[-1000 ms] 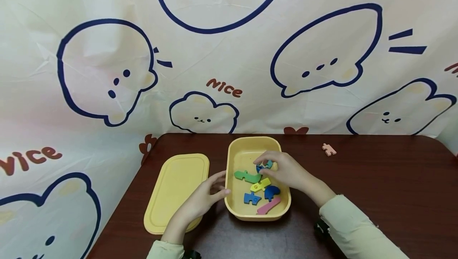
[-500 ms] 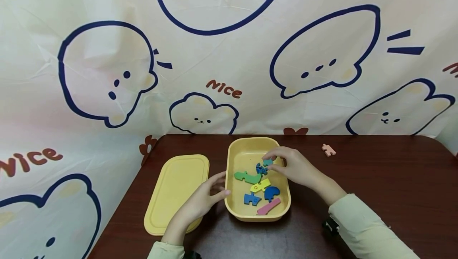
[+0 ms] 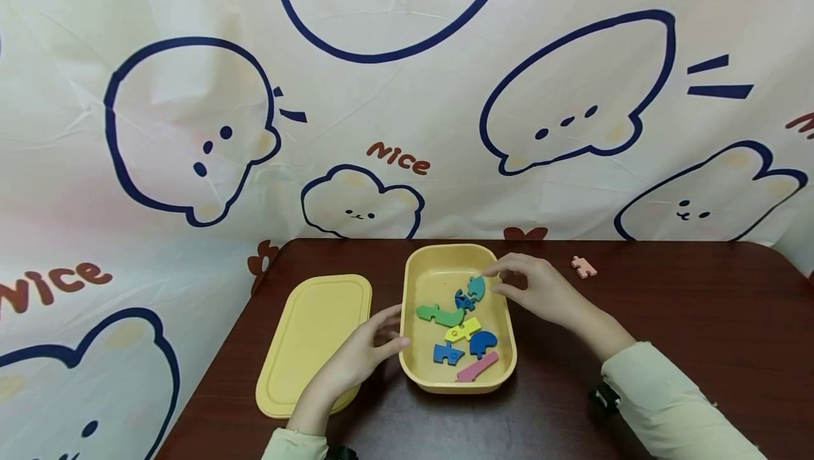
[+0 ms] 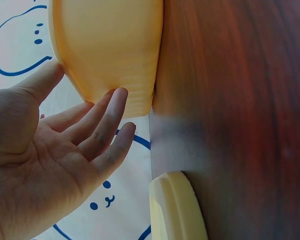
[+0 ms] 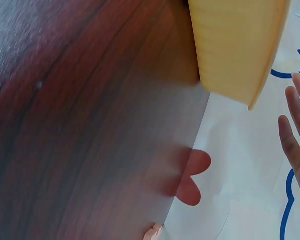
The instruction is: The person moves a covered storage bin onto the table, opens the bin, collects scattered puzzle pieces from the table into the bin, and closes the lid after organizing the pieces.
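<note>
In the head view, a yellow plastic box [image 3: 439, 282] stands on the table with several puzzle pieces inside. Among them are a teal piece [image 3: 475, 288], a small dark blue piece [image 3: 465, 300], a green piece [image 3: 440, 315], a yellow piece [image 3: 463, 330], a blue piece [image 3: 449, 354], a rounded blue piece [image 3: 483, 343] and a pink strip [image 3: 478, 367]. My left hand [image 3: 359, 354] rests its thumb and fingertips at the box's left side, fingers relaxed, as the left wrist view confirms. Over the right rim hovers my right hand [image 3: 543, 287], fingers loosely spread, nothing between them.
Left of the box lies a flat yellow lid [image 3: 318, 333], partly beneath the left forearm in view. A light pink puzzle piece [image 3: 584, 267] lies alone at the back right of the dark wooden table [image 3: 699, 319]. A printed cloth [image 3: 445, 107] hangs behind the table's far edge.
My right hand has drawn away to the right from the teal and dark blue pieces to the box's rim, leaving both in the box. My left hand stays put.
</note>
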Tool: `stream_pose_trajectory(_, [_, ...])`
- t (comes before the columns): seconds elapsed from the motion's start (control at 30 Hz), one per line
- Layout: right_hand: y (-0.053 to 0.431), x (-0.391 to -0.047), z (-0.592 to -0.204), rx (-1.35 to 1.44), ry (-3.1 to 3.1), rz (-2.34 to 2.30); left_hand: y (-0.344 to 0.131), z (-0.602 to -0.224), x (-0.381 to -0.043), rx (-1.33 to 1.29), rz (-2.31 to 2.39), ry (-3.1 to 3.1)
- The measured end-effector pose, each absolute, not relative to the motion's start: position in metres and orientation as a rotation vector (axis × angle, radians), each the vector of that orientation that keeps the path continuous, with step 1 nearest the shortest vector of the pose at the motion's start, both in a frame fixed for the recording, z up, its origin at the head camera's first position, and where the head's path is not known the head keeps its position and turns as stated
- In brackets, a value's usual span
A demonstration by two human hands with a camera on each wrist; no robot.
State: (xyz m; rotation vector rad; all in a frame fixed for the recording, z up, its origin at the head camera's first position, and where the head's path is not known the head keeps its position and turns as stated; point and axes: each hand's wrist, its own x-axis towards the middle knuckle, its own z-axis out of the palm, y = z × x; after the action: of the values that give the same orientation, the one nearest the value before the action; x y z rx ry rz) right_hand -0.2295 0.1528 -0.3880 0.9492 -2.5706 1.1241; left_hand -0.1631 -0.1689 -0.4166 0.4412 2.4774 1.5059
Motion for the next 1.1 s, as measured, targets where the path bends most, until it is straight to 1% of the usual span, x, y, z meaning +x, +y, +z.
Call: stream_pose_trajectory(1.1, [0.195,-0.246,-0.383,0.752,-2.715,0.994,-0.168,-0.416,-0.163,0.420,1.528,2.463])
